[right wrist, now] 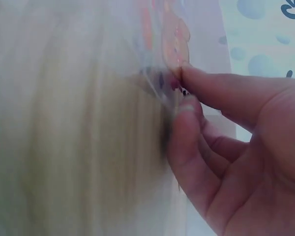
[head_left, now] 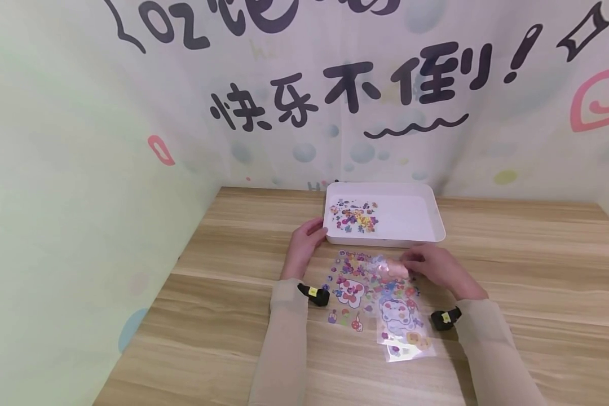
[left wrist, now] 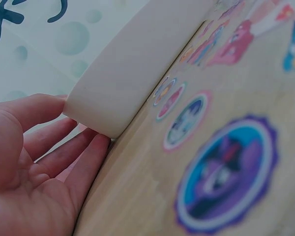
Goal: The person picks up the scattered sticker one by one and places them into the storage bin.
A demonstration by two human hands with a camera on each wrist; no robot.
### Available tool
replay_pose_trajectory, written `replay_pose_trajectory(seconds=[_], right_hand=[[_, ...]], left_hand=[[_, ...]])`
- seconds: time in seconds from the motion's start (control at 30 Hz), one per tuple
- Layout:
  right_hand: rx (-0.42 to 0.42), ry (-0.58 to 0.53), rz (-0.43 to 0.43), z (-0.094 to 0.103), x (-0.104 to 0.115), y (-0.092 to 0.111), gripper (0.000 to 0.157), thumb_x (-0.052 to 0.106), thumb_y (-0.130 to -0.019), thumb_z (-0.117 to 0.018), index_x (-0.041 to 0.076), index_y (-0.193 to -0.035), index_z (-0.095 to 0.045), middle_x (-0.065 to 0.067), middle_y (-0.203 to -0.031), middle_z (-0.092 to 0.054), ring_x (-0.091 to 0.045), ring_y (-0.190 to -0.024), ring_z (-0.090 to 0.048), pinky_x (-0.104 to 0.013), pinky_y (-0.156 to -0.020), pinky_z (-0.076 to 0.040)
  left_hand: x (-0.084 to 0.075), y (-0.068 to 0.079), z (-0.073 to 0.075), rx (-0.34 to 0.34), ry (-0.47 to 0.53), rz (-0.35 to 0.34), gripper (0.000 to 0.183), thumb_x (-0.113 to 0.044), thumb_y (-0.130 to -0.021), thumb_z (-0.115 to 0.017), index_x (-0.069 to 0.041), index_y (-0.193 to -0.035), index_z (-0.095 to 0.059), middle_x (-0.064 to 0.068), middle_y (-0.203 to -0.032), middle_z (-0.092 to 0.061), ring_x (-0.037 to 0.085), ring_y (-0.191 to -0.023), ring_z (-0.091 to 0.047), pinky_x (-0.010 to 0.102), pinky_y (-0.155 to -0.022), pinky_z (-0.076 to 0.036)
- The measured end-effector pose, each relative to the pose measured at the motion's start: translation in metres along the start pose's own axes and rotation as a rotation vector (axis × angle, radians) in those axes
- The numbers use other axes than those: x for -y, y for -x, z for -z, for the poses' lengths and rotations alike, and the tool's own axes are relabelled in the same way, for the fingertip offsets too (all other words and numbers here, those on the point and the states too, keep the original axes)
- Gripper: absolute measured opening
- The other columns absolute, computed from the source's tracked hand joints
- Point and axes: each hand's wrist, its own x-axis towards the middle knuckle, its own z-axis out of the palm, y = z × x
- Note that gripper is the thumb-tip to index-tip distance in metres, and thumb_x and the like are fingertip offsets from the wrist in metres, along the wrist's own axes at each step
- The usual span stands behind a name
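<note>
As the items lie, the governing relation is between the right transparent sticker sheet point(head_left: 397, 313) and the white tray point(head_left: 411, 217). The sheet is on the desk point(head_left: 548, 282), just in front of the tray's near wall and between the two hands. Its long axis runs roughly from the desk's back edge toward its front edge, across that of the tray, which follows the back edge. The right hand point(head_left: 438, 269) is nearer: thumb and fingertip pinch clear film at the sheet's back end, toward the desk's right edge (that wrist view is blurred; the number of layers caught cannot be told). The left hand point(head_left: 303, 243), well apart, clasps the tray's front-left corner. A left sticker sheet point(head_left: 350, 293) lies alongside; a third sticker sheet point(head_left: 355, 217) occupies the tray's left end. In judgement, any lift toward the back edge must first clear the tray's near wall.
</note>
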Motion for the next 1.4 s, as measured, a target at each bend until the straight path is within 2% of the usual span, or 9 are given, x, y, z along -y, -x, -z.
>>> replay_pose_trajectory(seconds=[0.2, 0.3, 0.4, 0.67, 1.17, 1.4], right_hand=[[0.037, -0.088, -0.061, 0.002, 0.002, 0.003, 0.016, 0.017, -0.087, -0.058, 0.009, -0.099, -0.064, -0.004, -0.078, -0.058, -0.017, -0.065, -0.053, -0.028, -0.057, -0.047], [0.035, -0.075, -0.071, 0.004, 0.003, 0.004, 0.015, 0.019, -0.089, -0.055, 0.010, -0.095, -0.064, -0.004, -0.073, -0.057, -0.017, -0.064, -0.052, -0.028, -0.056, -0.046], [0.034, -0.052, -0.080, 0.005, 0.003, 0.004, 0.016, 0.021, -0.090, -0.054, 0.011, -0.092, -0.065, -0.004, -0.068, -0.055, -0.018, -0.063, -0.050, -0.028, -0.056, -0.043], [0.038, -0.054, -0.070, 0.005, -0.001, 0.003, 0.014, 0.019, -0.090, -0.053, 0.010, -0.092, -0.064, -0.005, -0.069, -0.053, -0.018, -0.060, -0.050, -0.029, -0.054, -0.044], [0.050, -0.126, -0.042, 0.005, -0.010, 0.003, 0.014, 0.017, -0.092, -0.048, 0.009, -0.094, -0.060, -0.005, -0.071, -0.053, -0.018, -0.060, -0.049, -0.029, -0.054, -0.044], [0.059, -0.212, -0.044, 0.006, -0.012, 0.004, 0.016, 0.020, -0.093, -0.047, 0.008, -0.092, -0.058, -0.006, -0.068, -0.050, -0.020, -0.058, -0.048, -0.029, -0.051, -0.042]], left_hand=[[-0.015, 0.011, -0.001, 0.009, -0.017, 0.008, 0.042, -0.018, -0.088, -0.057, -0.011, -0.128, -0.048, 0.007, -0.127, -0.049, 0.013, -0.109, -0.051, 0.026, -0.089, -0.045], [-0.011, 0.009, -0.001, 0.002, -0.015, 0.003, 0.041, -0.020, -0.087, -0.057, -0.014, -0.127, -0.049, 0.005, -0.126, -0.051, 0.012, -0.109, -0.051, 0.026, -0.089, -0.045], [0.000, 0.001, 0.000, -0.007, -0.007, 0.003, 0.040, -0.024, -0.086, -0.060, -0.018, -0.124, -0.052, 0.001, -0.123, -0.053, 0.010, -0.107, -0.051, 0.024, -0.088, -0.045], [0.001, 0.000, -0.001, -0.024, -0.032, -0.010, 0.038, -0.024, -0.085, -0.060, -0.020, -0.123, -0.053, -0.001, -0.122, -0.054, 0.008, -0.105, -0.052, 0.023, -0.086, -0.046], [0.001, 0.000, -0.001, -0.013, -0.029, -0.014, 0.038, -0.022, -0.087, -0.058, -0.018, -0.124, -0.053, 0.001, -0.124, -0.052, 0.010, -0.107, -0.051, 0.024, -0.087, -0.046], [-0.012, 0.009, 0.000, 0.014, -0.030, 0.004, 0.041, -0.020, -0.088, -0.057, -0.013, -0.127, -0.049, 0.006, -0.128, -0.049, 0.012, -0.110, -0.050, 0.025, -0.089, -0.044]])
